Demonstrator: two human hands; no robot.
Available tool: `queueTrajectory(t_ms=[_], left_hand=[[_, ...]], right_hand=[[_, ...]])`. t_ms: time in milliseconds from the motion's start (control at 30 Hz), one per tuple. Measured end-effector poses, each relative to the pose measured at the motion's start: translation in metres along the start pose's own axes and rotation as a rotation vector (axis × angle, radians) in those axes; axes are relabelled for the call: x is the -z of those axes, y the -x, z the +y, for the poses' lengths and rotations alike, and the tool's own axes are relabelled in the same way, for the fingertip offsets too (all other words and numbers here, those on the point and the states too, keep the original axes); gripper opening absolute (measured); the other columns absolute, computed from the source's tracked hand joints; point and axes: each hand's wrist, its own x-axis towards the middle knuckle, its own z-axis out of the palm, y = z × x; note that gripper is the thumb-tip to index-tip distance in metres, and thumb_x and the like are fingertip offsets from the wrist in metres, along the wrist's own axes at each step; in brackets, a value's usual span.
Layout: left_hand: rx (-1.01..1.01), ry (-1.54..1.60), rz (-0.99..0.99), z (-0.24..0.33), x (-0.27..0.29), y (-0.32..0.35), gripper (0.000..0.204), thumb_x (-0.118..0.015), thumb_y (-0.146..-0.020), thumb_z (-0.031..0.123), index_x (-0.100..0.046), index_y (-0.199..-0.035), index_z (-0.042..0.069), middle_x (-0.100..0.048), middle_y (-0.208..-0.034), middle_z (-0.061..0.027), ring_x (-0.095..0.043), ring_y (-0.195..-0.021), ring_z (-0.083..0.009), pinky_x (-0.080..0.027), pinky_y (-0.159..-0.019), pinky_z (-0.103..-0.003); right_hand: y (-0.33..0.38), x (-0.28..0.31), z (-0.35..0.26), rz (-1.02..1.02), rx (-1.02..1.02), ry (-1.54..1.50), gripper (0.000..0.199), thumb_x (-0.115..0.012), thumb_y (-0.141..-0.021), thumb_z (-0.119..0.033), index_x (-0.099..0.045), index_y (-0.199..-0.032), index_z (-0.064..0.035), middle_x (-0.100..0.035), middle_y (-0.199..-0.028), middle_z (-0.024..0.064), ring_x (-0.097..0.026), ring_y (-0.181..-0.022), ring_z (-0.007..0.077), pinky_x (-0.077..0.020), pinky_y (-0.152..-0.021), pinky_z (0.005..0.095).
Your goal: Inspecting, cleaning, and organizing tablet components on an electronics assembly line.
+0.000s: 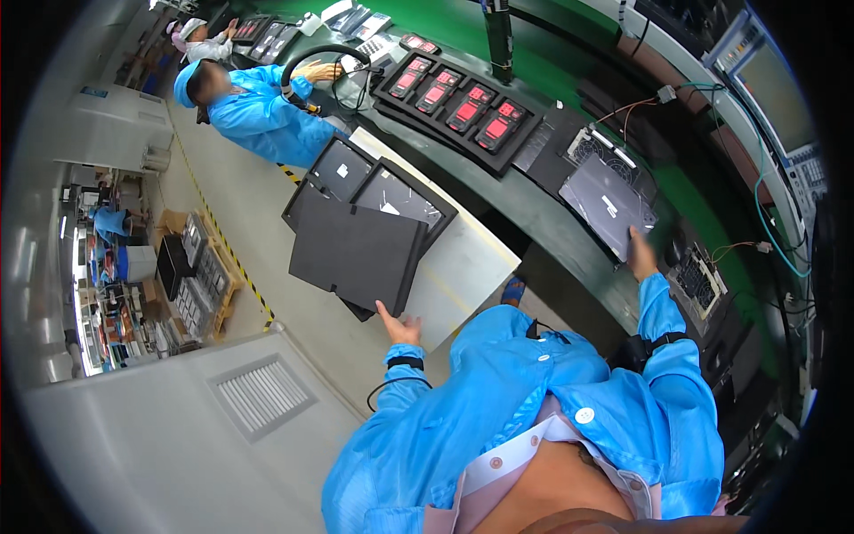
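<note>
My left hand [399,327] reaches out at the near edge of a black foam tray [356,251] that lies tilted on a stack of black trays [384,189]; its fingers are spread and touch the tray's underside. My right hand [639,256] rests on the near corner of a dark grey flat laptop-like device [608,203] on the green workbench [534,209], fingertips pressing its edge. Both arms wear blue coat sleeves with black wrist straps.
A long black tray [458,100] holding several devices with red screens lies further along the bench. A co-worker in a blue coat and cap [258,107] works at the bench's far end. Cables and test instruments [765,89] line the right. Crates stand on a pallet [200,271] at left.
</note>
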Motion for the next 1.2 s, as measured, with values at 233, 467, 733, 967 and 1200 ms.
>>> queueTrajectory(t_ms=[233, 467, 733, 967, 1200], left_hand=[[0.055, -0.017, -0.386, 0.043, 0.006, -0.033, 0.075, -0.07, -0.087, 0.051, -0.043, -0.146, 0.014, -0.047, -0.145, -0.007, -0.044, -0.131, -0.0275, -0.034, -0.109, -0.051], [-0.034, -0.056, -0.474, 0.058, 0.001, 0.001, 0.063, -0.069, -0.091, 0.039, -0.047, -0.138, 0.002, -0.055, -0.137, -0.0109, -0.054, -0.12, -0.0274, -0.043, -0.103, -0.045], [-0.008, -0.097, -0.557, 0.038, 0.015, 0.01, 0.045, -0.067, -0.093, 0.022, -0.053, -0.132, 0.001, -0.063, -0.126, -0.0106, -0.061, -0.113, -0.0262, -0.048, -0.1, -0.042], [-0.068, -0.107, -0.605, 0.021, -0.019, 0.028, 0.051, -0.068, -0.092, 0.021, -0.049, -0.135, 0.001, -0.06, -0.13, -0.0114, -0.058, -0.116, -0.0278, -0.046, -0.102, -0.042], [-0.108, 0.233, -0.513, -0.027, 0.005, 0.125, 0.049, -0.068, -0.092, 0.028, -0.053, -0.132, 0.005, -0.061, -0.128, -0.0097, -0.055, -0.117, -0.0283, -0.04, -0.105, -0.05]], right_hand=[[0.041, -0.001, -0.008, -0.116, 0.275, -0.4, 0.058, -0.07, -0.092, -0.039, -0.055, -0.13, 0.0015, -0.063, -0.124, 0.0095, -0.058, -0.116, 0.0204, -0.042, -0.1, 0.0343], [0.124, 0.004, -0.004, -0.146, 0.377, -0.456, 0.059, -0.071, -0.091, -0.036, -0.053, -0.131, 0.0034, -0.061, -0.127, 0.0119, -0.055, -0.117, 0.021, -0.0396, -0.102, 0.034], [0.221, 0.081, 0.08, -0.076, 0.314, -0.466, 0.046, -0.066, -0.095, -0.032, -0.059, -0.126, 0.0013, -0.066, -0.118, 0.0105, -0.063, -0.107, 0.019, -0.0475, -0.094, 0.0322], [0.248, 0.113, 0.148, 0.008, 0.255, -0.51, 0.046, -0.067, -0.094, -0.028, -0.058, -0.127, 0.0027, -0.066, -0.117, 0.0114, -0.062, -0.108, 0.0213, -0.0462, -0.095, 0.0337], [0.253, 0.132, 0.164, -0.032, 0.285, -0.473, 0.045, -0.068, -0.094, -0.031, -0.059, -0.123, 0.0023, -0.067, -0.114, 0.01, -0.064, -0.103, 0.0192, -0.0485, -0.09, 0.0313]])
